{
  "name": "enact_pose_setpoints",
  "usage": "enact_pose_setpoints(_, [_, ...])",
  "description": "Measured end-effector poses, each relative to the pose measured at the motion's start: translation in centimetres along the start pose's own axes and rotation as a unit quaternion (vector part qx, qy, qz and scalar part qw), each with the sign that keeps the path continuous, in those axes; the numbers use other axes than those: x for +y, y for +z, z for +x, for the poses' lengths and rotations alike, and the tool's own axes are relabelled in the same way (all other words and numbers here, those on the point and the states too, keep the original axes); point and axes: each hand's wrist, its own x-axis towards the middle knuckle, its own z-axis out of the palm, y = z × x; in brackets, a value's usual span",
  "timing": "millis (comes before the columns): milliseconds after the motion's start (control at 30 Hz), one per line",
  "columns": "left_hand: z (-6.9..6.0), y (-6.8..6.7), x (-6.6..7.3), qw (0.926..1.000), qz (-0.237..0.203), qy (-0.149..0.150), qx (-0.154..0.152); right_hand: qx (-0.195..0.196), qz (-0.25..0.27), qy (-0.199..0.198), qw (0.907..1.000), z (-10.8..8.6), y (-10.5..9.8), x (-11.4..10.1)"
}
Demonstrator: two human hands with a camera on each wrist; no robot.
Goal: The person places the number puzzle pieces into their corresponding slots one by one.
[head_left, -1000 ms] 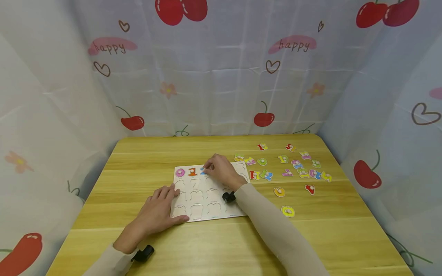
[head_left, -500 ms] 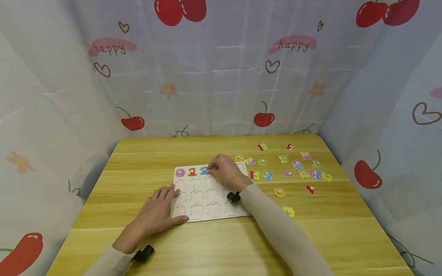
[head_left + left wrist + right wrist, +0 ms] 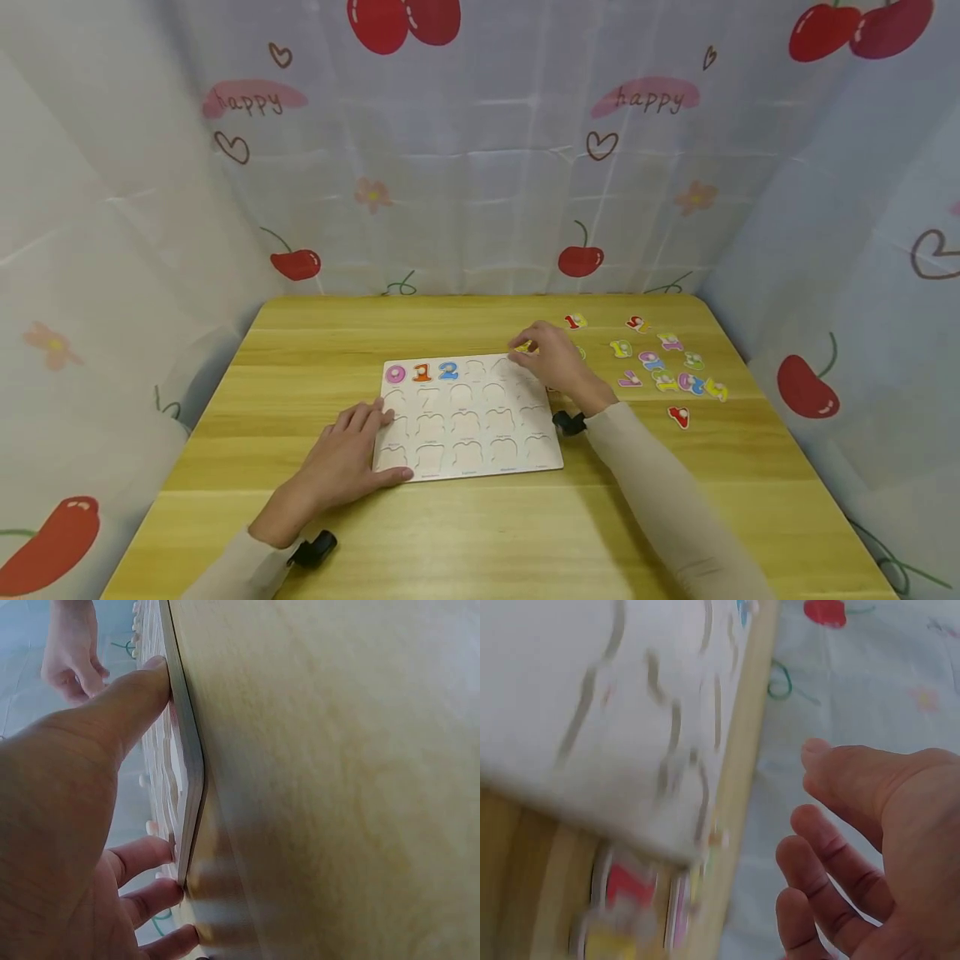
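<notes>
A white number puzzle board [image 3: 447,435] with shallow recesses lies on the table. In its top row sit a pink 0 [image 3: 395,374], an orange 1 [image 3: 423,373] and a blue 2 [image 3: 448,372]. My left hand [image 3: 337,458] rests at the board's near left corner, thumb on the front edge and fingers along the left side. Over the far right corner hovers my right hand [image 3: 558,362]. In the right wrist view its fingers [image 3: 814,877] are loosely bent, apart from the thumb, with nothing between them. A yellow number piece [image 3: 527,347] lies just beyond that hand, partly covered.
Loose knobbed number pieces are scattered on the right of the wooden table [image 3: 315,333], among them a red 4 [image 3: 678,417] and a purple-and-blue 20 [image 3: 691,382]. My right hand and sleeve [image 3: 660,492] hide some others. A cherry-print curtain [image 3: 465,225] surrounds the table.
My right hand has let go of the blue 2, which stays in the board's top row, and has moved right to the far corner. My left hand keeps its place.
</notes>
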Motion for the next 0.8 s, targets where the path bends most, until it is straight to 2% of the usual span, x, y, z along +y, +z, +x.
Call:
enact_pose_setpoints(100, [0.1, 0.0, 0.0, 1.0, -0.002, 0.0, -0.002, 0.024, -0.009, 0.002, 0.9997, -0.9, -2.1, 2.3])
enact_pose_setpoints(400, [0.2, -0.1, 0.0, 1.0, -0.005, 0.0, 0.001, 0.079, -0.035, 0.06, 0.9944, -4.6, -8.7, 10.0])
enact_pose_setpoints(600, [0.1, -0.1, 0.2, 1.0, -0.01, -0.001, 0.001, 0.087, -0.022, 0.089, 0.992, -8.1, -12.5, 14.6])
enact_pose_setpoints(800, [0.0, -0.1, 0.2, 0.9999, -0.011, -0.003, 0.002, 0.078, -0.058, 0.146, 0.9845, -10.5, -14.6, 18.9])
